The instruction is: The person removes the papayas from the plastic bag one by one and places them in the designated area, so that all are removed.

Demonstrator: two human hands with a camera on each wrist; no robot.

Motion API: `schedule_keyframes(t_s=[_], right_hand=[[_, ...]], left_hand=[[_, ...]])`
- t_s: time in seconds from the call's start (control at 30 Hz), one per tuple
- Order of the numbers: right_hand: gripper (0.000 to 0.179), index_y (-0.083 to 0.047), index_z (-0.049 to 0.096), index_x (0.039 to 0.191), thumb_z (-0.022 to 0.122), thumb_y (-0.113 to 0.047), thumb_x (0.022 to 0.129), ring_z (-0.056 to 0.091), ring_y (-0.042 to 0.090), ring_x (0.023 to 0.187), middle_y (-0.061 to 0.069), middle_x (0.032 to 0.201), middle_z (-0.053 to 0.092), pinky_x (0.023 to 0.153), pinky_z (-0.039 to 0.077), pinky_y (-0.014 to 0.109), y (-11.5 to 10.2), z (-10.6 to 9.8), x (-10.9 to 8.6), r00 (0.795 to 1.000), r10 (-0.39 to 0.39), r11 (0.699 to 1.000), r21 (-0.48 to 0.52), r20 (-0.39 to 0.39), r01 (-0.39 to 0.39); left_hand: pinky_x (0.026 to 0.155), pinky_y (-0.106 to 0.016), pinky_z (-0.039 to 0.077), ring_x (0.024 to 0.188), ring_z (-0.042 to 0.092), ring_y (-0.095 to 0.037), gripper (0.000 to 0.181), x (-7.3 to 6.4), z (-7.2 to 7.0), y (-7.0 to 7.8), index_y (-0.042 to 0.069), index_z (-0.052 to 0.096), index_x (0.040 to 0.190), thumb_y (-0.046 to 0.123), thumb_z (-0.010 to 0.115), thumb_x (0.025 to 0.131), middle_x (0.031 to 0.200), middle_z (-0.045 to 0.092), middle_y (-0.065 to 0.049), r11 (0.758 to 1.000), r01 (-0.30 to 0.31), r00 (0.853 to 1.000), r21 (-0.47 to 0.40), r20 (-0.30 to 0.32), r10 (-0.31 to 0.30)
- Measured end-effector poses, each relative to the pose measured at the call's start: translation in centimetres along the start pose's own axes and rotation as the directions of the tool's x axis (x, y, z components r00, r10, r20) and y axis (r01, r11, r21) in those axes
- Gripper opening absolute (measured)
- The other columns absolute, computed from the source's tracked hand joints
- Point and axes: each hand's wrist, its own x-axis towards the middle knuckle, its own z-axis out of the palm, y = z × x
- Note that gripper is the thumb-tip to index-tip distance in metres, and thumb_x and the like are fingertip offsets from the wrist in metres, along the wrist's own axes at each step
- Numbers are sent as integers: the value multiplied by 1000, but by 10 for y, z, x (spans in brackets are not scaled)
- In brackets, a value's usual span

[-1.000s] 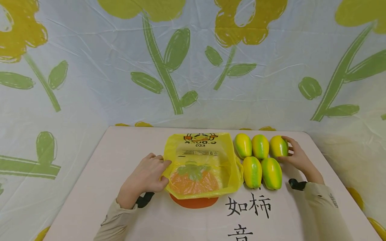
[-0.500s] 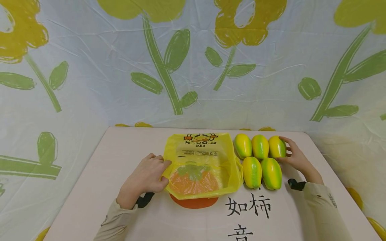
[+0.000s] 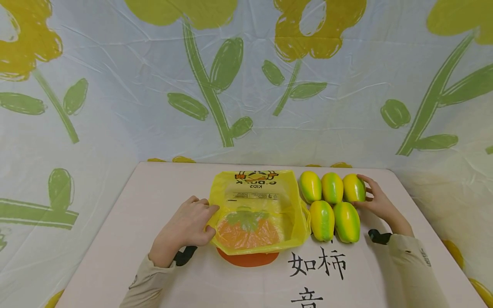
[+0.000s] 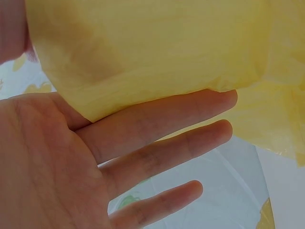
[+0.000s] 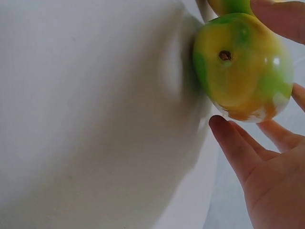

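In the head view my left hand [image 3: 189, 221] touches the left edge of a thin yellow plastic bag [image 3: 265, 203]. The left wrist view shows the film of that bag [image 4: 157, 47] lying over the thumb side; three fingers [image 4: 167, 152] are straight beneath it. To the right, my right hand [image 3: 381, 205] holds the end papaya [image 3: 353, 187] of the back row between thumb and fingers. That glossy yellow-green papaya [image 5: 238, 71] is seen end-on in the right wrist view, the lower fingers [image 5: 233, 148] spread beside it. Beside it lies another papaya [image 3: 332, 188].
Two papayas form the front row, one papaya [image 3: 322, 220] close to the bag's right side. Behind the bag sits another papaya [image 3: 310, 187]. The pale table [image 3: 154, 205] bears printed characters [image 3: 317, 263] and an orange fruit picture. A flowered cloth [image 3: 146, 85] hangs behind the table.
My right hand has shifted slightly left with the end papaya, which now sits close beside its neighbour. The left hand and the bag have stayed in place.
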Motion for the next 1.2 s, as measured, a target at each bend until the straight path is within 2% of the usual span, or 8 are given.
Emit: schedule_keyframes(t_s=[0.23,0.4,0.53,0.73,0.97,1.0,1.1,1.2], right_hand=[[99,-1,9,156,75,-6,84,21,66,130,34,156,6,97,27,75,-2,-3,-1,1000,28,999,17,3,-28],[96,-1,2,157,70,-12,90,17,66,133,35,156,0,98,25,74,-7,-5,-4,998,61,997,45,1,-61],[92,1,0,156,66,-14,93,15,65,134,35,156,-2,99,24,74,-12,-6,-5,998,58,997,50,-27,-57],[89,2,1,156,64,-10,94,14,65,134,36,155,-1,100,21,73,-23,-9,-7,997,10,1000,27,-76,-8],[84,1,7,156,63,-9,95,14,63,134,34,154,3,105,19,68,-48,-12,-9,989,-69,998,-22,-128,67],[83,0,8,156,63,-9,94,15,62,134,33,154,4,108,20,63,-53,-12,-10,987,-83,996,-29,-135,80],[82,-1,12,156,64,-7,93,15,61,135,30,156,5,117,21,34,-67,-12,-11,979,-125,992,-42,-158,120],[81,-2,15,156,65,-3,92,16,59,136,27,158,5,106,21,8,-83,-11,-12,969,-169,985,-53,-181,162]], left_hand=[[79,-42,44,78,58,-21,40,0,-1,0,4,70,105,16,59,68,78,65,-3,1000,-4,1000,11,4,4],[79,-41,45,77,58,-21,42,0,-1,0,3,70,107,16,58,69,78,66,-4,1000,-4,1000,11,10,4],[80,-42,45,79,60,-22,44,-1,0,0,3,70,111,17,59,71,79,68,-4,1000,-5,1000,8,5,5],[78,-40,45,74,58,-20,45,-1,0,0,5,70,114,19,59,73,71,65,0,999,-21,1000,29,-17,21],[77,-40,45,68,56,-19,41,-1,1,1,10,70,115,22,63,76,68,64,3,999,-40,998,35,-55,42],[77,-40,45,68,56,-19,41,-1,1,1,10,70,115,22,63,77,68,64,4,998,-43,997,36,-58,45],[77,-40,45,68,56,-19,41,-1,1,1,10,70,116,23,63,77,64,60,5,998,-46,997,37,-62,49],[78,-40,45,68,57,-20,42,-2,1,0,10,70,117,24,63,78,62,58,6,998,-43,997,43,-59,46]])
